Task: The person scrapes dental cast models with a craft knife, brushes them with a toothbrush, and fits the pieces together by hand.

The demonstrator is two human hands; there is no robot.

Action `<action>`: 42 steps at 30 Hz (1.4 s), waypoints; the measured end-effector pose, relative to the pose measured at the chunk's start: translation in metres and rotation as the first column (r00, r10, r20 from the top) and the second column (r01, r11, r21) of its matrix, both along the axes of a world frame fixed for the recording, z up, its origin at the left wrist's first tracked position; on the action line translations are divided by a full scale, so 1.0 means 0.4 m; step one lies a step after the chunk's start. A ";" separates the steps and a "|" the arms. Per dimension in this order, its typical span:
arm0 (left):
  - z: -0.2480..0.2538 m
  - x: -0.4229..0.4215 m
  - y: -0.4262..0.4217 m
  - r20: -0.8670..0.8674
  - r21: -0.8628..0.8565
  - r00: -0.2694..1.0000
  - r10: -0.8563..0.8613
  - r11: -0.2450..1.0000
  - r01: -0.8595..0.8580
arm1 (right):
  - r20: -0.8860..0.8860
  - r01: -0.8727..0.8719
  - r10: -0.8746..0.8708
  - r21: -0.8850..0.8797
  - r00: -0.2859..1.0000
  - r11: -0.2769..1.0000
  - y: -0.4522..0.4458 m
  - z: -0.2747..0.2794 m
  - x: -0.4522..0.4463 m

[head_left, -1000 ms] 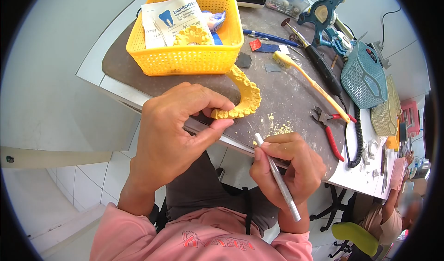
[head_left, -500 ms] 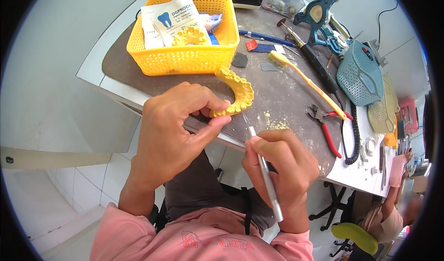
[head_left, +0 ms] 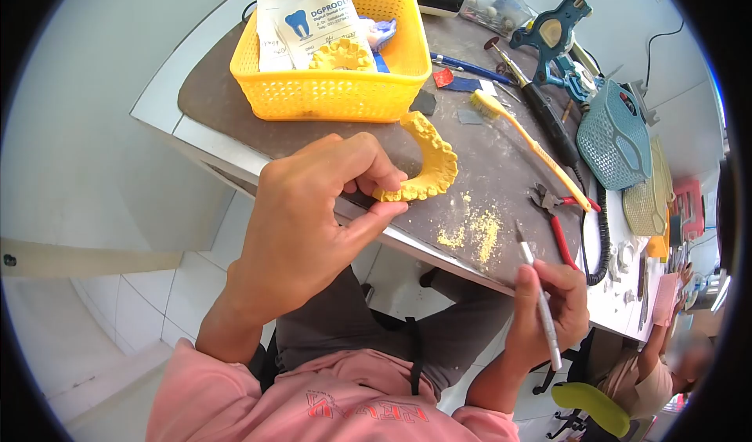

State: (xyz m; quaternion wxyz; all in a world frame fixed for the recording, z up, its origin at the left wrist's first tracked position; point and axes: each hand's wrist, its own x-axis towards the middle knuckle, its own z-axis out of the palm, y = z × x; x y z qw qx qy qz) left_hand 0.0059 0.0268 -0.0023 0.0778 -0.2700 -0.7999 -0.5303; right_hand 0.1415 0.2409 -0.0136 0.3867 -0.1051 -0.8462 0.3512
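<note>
My left hand (head_left: pixel 313 207) is closed at the table's front edge, thumb and fingers pinching one end of a yellow, horseshoe-shaped dental cast (head_left: pixel 439 168). The cast's row of teeth faces outward and its other end curves up near the yellow basket. Lower right, my right hand (head_left: pixel 560 305) grips a slim silver craft knife (head_left: pixel 551 340) like a pen. The knife's thin tip points up and away, apart from the cast. Yellow shavings (head_left: pixel 484 234) lie on the dark mat between the two hands.
A yellow basket (head_left: pixel 329 97) holds a paper bag and another yellow cast (head_left: pixel 342 55). To the right lie a yellow toothbrush (head_left: pixel 540 151), red-handled pliers (head_left: pixel 560 238) and a corded handpiece (head_left: pixel 548 121). A blue-green basket (head_left: pixel 615 140) stands beyond. Another person (head_left: pixel 642 371) sits at far right.
My right hand has moved right with the knife, away from the cast. The cast, in my left hand, appears slightly further right and tilted. The view has shifted a little.
</note>
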 end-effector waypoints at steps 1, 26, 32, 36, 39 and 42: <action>-0.002 0.000 0.001 -0.004 0.010 1.000 0.002 1.000 -0.002 | -0.005 0.073 -0.073 0.069 0.997 0.995 0.012 -0.002 0.006; 0.001 0.005 0.011 0.036 0.058 0.999 0.007 0.998 -0.009 | -0.104 -0.447 0.457 0.109 0.883 0.888 -0.097 0.035 -0.112; -0.009 0.003 0.012 -0.047 0.020 0.998 0.033 0.999 -0.032 | -0.121 -0.455 0.460 0.072 0.879 0.888 -0.111 0.019 -0.122; 0.004 -0.001 -0.014 -0.072 -0.026 0.996 -0.045 0.999 0.043 | -0.130 -0.438 0.440 0.044 0.889 0.898 -0.101 0.016 -0.120; 0.025 -0.018 -0.041 -0.192 -0.129 0.980 -0.060 0.991 0.036 | -0.088 -0.467 0.472 0.066 0.877 0.882 -0.098 0.024 -0.122; 0.029 -0.030 -0.047 -0.315 -0.211 0.947 -0.069 0.977 0.001 | -0.050 -0.509 0.516 0.110 0.855 0.854 -0.097 0.022 -0.132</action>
